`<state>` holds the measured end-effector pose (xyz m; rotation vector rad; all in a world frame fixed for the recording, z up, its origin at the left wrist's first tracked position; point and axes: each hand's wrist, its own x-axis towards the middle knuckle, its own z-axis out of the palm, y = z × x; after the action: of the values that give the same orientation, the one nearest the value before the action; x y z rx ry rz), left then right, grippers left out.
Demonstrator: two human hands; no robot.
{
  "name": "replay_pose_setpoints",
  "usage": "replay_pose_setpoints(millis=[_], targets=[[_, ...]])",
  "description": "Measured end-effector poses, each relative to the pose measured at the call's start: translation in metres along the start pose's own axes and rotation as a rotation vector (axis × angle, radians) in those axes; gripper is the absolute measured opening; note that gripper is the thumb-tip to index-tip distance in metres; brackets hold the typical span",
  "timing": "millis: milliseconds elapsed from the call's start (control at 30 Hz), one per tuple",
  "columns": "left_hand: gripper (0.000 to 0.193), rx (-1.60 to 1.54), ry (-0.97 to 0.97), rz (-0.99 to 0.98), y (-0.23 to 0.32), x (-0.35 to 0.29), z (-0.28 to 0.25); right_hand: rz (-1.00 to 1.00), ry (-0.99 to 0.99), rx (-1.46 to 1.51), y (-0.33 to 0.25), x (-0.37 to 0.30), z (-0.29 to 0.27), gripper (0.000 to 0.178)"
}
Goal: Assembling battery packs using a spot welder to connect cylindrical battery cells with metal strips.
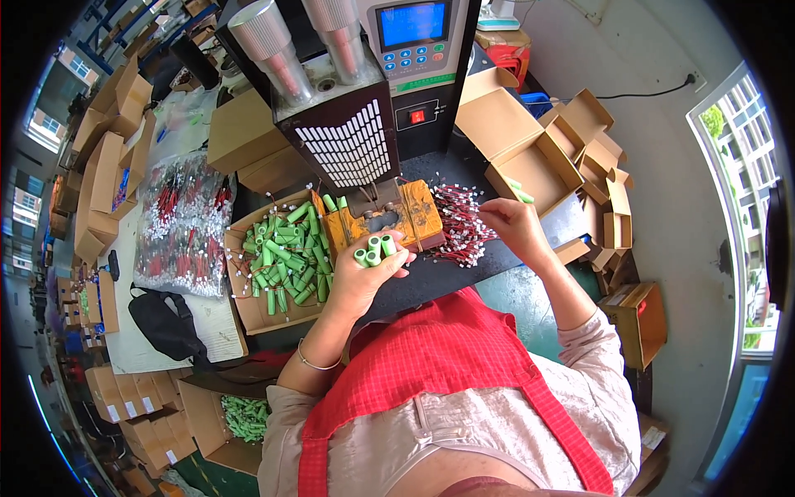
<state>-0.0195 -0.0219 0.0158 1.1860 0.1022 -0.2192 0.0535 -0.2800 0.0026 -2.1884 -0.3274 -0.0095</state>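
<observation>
My left hand (358, 282) is closed around several green cylindrical battery cells (374, 251), their ends pointing up and away from me. It is just in front of a block wrapped in orange tape (418, 217), under the head of a spot welder (344, 141). To the right, my right hand (520, 230) has its fingertips pinched together at the edge of a pile of red and black wire leads with white connectors (460, 228). Whatever lies between those fingertips is too small to make out.
Left of the block stands a cardboard box (277, 325) of loose green cells. Beyond it lies a clear bag of wire leads (182, 228) near a black pouch (166, 323). An open carton (538, 170) is at the back right. Another box (203, 414) of green cells sits low on the left.
</observation>
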Motion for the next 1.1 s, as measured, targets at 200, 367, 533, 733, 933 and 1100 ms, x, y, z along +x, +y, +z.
replay_pose_setpoints(millis=[200,367,533,733,933,1100], targets=[[0.031,-0.057,0.01,-0.02,-0.007,-0.002,0.005,0.041,0.177,0.367,-0.013,-0.008,-0.004,0.012],[0.033,-0.206,0.008,-0.134,-0.009,-0.001,0.017,-0.209,0.179,0.633,-0.03,-0.032,-0.003,0.007],[0.033,-0.368,0.008,-0.16,-0.009,0.001,0.026,-0.277,0.091,0.961,-0.032,-0.05,0.012,0.005],[0.034,-0.405,0.036,-0.166,-0.018,0.001,0.02,-0.182,-0.061,0.959,-0.025,-0.062,0.022,0.005],[0.031,-0.186,0.17,0.122,-0.016,-0.001,0.018,-0.46,0.096,0.075,-0.058,-0.032,0.01,0.031],[0.031,-0.15,0.162,0.15,-0.015,0.0,0.018,-0.088,-0.287,0.377,-0.08,-0.021,0.046,0.02]])
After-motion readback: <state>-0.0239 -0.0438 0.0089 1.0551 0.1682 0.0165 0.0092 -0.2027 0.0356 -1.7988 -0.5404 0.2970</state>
